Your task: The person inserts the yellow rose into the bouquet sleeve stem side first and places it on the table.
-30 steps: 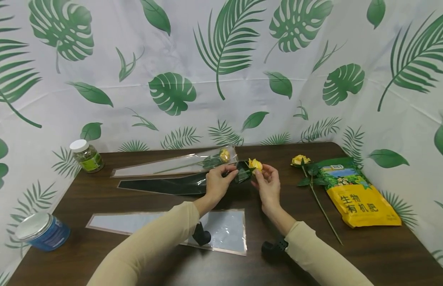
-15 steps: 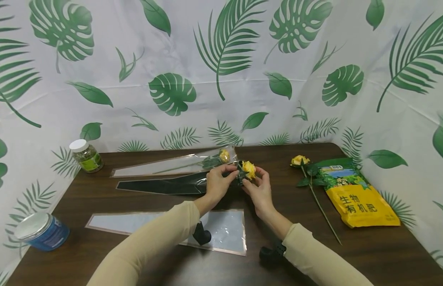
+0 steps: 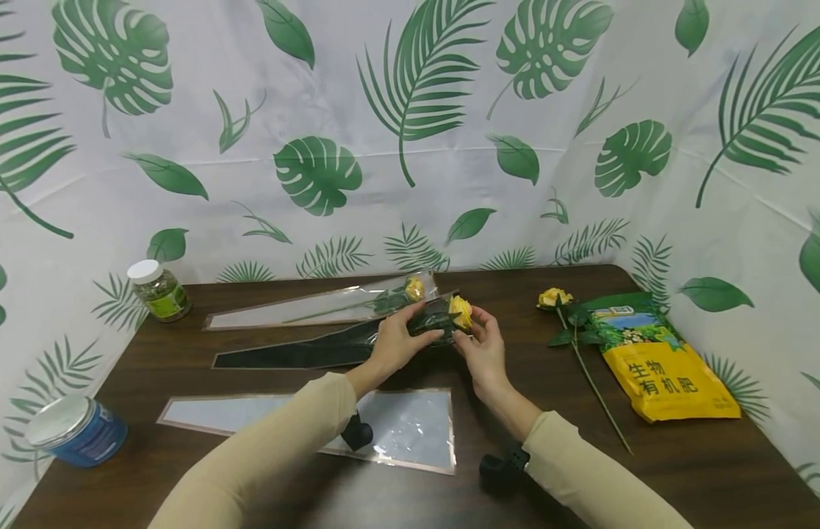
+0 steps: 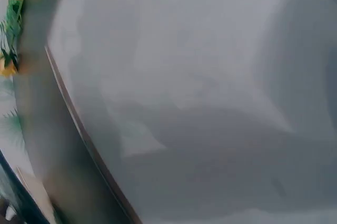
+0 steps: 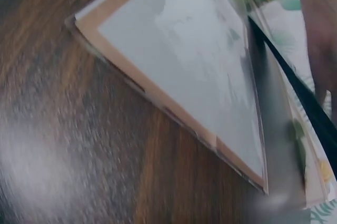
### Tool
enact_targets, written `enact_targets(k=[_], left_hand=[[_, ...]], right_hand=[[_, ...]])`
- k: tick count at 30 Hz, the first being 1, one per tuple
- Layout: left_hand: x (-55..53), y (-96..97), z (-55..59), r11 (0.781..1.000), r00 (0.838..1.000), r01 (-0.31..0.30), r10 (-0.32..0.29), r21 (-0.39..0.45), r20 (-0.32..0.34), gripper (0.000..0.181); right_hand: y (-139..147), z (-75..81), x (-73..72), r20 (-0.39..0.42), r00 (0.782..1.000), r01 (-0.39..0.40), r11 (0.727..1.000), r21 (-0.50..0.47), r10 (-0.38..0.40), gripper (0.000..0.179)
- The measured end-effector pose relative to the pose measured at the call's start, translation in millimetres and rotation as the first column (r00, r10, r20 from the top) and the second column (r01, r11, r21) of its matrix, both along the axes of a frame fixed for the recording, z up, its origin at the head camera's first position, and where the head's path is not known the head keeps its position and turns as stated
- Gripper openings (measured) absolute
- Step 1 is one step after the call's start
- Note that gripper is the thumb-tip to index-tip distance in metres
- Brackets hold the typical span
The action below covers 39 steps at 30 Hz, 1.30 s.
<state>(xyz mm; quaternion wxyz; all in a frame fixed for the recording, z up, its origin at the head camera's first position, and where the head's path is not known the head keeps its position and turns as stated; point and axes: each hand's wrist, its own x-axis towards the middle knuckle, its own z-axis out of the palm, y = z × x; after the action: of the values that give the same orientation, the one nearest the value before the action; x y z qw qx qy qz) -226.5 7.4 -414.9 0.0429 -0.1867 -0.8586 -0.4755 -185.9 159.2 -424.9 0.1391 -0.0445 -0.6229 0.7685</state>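
A yellow artificial rose [image 3: 460, 311] lies in the wide end of a black flower sleeve [image 3: 284, 355], its head at the sleeve's mouth. My left hand [image 3: 395, 344] grips the sleeve below the bloom, thumb on the near side and fingers on the far side. With curled fingers my right hand [image 3: 484, 353] holds the rose head from the right, thumb at the sleeve's near edge. The stem is hidden inside the black film. In the right wrist view the black sleeve [image 5: 300, 89] shows as a dark strip beside part of a hand [image 5: 322, 34].
Behind lies a clear-and-white sleeve [image 3: 251, 317] with another yellow rose inside. A white sleeve [image 3: 423, 426] lies in front, under the left forearm. A loose rose [image 3: 554, 297] and a yellow fertilizer bag [image 3: 674, 378] are at right; a jar [image 3: 162, 292] and blue can [image 3: 79, 432] at left.
The rose head has moved left into the sleeve's mouth, the right hand moving with it. The left hand has shifted its hold slightly, and the sleeve's narrow end has swung toward the person.
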Motion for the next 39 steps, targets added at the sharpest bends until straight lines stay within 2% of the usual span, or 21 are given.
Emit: enact_targets(k=[3,6,9,14,17,19,22,25,27,32,39], left_hand=[[-1.8,-13.4,-2.7,0.984,0.999,0.044,-0.044,-0.174,0.002,0.08],[-4.4,-23.8,-5.8,0.961,0.997,0.068,-0.076,-0.267,-0.02,0.084],[-5.5,-28.7,-8.7,0.961,0.993,0.078,-0.099,-0.267,-0.067,0.078],[-6.9,-29.8,-11.3,0.971,0.984,0.085,-0.117,-0.222,-0.137,0.066],[-8.2,-30.0,-12.4,0.973,0.981,0.086,-0.12,-0.213,-0.154,0.064],[-8.3,-29.9,-13.7,0.973,0.981,0.084,-0.119,-0.214,-0.156,0.062],[-6.9,-29.7,-14.8,0.974,0.982,0.084,-0.117,-0.211,-0.147,0.061],[-5.5,-29.8,-15.3,0.974,0.984,0.082,-0.112,-0.211,-0.136,0.06],[-5.4,-30.2,-15.6,0.974,0.984,0.08,-0.111,-0.212,-0.138,0.06],[-6.2,-33.3,-17.7,0.967,0.984,0.069,-0.107,-0.247,-0.143,0.062],[-5.2,-39.9,-19.6,0.945,0.988,0.087,-0.122,-0.315,-0.094,0.07]], right_hand=[[3,0.9,-4.0,0.076,0.997,0.014,0.999,0.037,-0.017,0.051],[5,2.4,-5.1,0.109,0.994,0.005,0.999,0.049,-0.01,0.053],[6,2.0,-4.7,0.12,0.993,-0.019,0.998,0.066,0.011,0.053],[8,0.5,-3.9,0.133,0.989,-0.067,0.996,0.055,0.059,0.049],[8,-1.3,-2.0,0.106,0.99,-0.1,0.994,0.038,0.096,0.046],[9,-4.0,-0.6,0.058,0.991,-0.123,0.992,0.025,0.122,0.044],[9,-7.0,-1.2,0.042,0.99,-0.141,0.988,0.058,0.138,0.043],[8,-7.4,-4.7,0.084,0.986,-0.152,0.981,0.12,0.143,0.039],[8,-6.7,-8.0,0.146,0.98,-0.156,0.975,0.16,0.133,0.036],[9,-4.4,-11.3,0.239,0.964,-0.158,0.972,0.173,0.114,0.032],[12,-5.0,-11.3,0.257,0.965,-0.094,0.977,0.192,0.042,0.019]])
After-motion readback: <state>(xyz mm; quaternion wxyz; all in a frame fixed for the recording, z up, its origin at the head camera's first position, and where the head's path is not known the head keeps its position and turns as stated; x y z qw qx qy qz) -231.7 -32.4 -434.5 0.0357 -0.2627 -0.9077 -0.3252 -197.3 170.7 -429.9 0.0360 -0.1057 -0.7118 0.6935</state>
